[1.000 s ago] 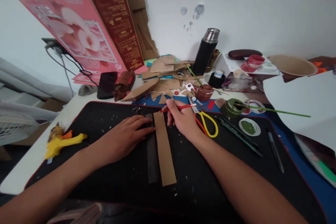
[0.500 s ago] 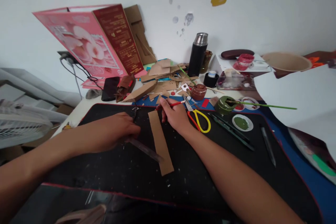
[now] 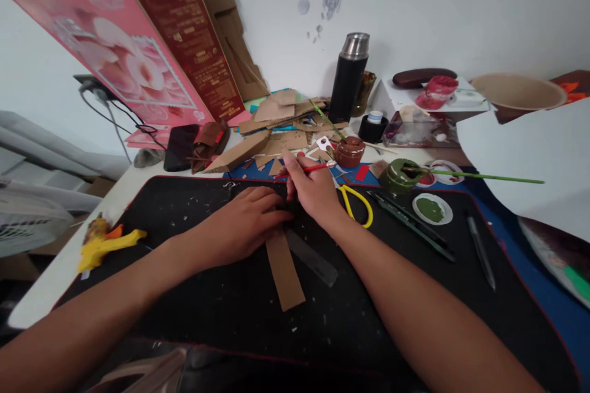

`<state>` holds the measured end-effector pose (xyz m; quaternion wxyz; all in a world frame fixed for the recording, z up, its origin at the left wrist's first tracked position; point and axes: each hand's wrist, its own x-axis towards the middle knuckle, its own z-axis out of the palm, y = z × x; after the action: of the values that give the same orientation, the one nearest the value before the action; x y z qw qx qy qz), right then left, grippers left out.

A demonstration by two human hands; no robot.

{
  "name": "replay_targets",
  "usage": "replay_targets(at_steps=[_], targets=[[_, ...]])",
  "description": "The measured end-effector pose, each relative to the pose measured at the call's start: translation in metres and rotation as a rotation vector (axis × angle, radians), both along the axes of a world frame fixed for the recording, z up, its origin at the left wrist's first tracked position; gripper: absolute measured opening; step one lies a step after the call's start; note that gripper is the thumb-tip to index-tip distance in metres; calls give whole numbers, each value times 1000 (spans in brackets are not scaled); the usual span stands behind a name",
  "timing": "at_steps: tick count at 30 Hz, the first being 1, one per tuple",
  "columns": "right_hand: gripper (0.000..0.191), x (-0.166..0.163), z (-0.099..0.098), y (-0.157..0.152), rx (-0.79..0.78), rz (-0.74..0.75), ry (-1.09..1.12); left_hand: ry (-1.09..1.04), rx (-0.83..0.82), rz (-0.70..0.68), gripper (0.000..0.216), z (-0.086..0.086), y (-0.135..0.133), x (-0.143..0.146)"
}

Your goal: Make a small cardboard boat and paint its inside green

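Observation:
My left hand (image 3: 246, 221) is over the far part of a narrow brown cardboard strip (image 3: 286, 279) on the black mat. Its fingers are bent and closed on a clear plastic ruler (image 3: 316, 260), which sticks out toward the near right, off the strip's right edge. The far ends of ruler and strip are hidden under the hands. A red pencil (image 3: 310, 168) is gripped in my right hand (image 3: 316, 190), its white-tipped end to the right. Just beyond my right wrist lie scissors with a yellow handle (image 3: 359, 206), partly covered by that hand.
Cardboard scraps (image 3: 276, 113) pile up at the back beside a black thermos (image 3: 349, 80). A brown paint jar (image 3: 349, 153) and a green paint jar (image 3: 399, 178) hold green sticks. Dark pens (image 3: 415, 227) lie right. A yellow glue gun (image 3: 108, 242) sits left.
My left hand has moved right with the ruler, onto the far part of the strip beside my right hand. The view has shifted, and the yellow glue gun now shows at left.

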<state>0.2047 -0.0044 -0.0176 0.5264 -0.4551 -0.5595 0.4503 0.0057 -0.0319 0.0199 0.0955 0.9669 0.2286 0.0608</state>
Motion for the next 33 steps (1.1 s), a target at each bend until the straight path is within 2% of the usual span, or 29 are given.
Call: replay_targets(at_steps=[5, 8, 16, 18, 22, 24, 28, 33], targets=[[51, 0, -2, 2, 2, 8, -32, -112, -19, -52, 38, -23, -11, -5], [50, 0, -2, 0, -9, 23, -57, -138, -50, -55, 37, -31, -9, -7], [49, -3, 0, -5, -57, 71, -85, -143, -138, -94, 23, -24, 6, -20], [48, -4, 0, -5, -79, 74, -82, -155, -86, -113, 21, -26, 7, -22], [46, -4, 1, -6, -105, 76, -86, -158, 231, -78, 22, -27, -5, -23], [45, -4, 1, -7, -110, 80, -108, -103, 347, -70, 29, -22, -17, -23], [43, -5, 1, -9, -119, 90, -139, -64, 381, -19, 30, -15, -40, -24], [43, -6, 4, -11, -128, 93, -155, -41, 342, 58, 41, -19, -47, -32]])
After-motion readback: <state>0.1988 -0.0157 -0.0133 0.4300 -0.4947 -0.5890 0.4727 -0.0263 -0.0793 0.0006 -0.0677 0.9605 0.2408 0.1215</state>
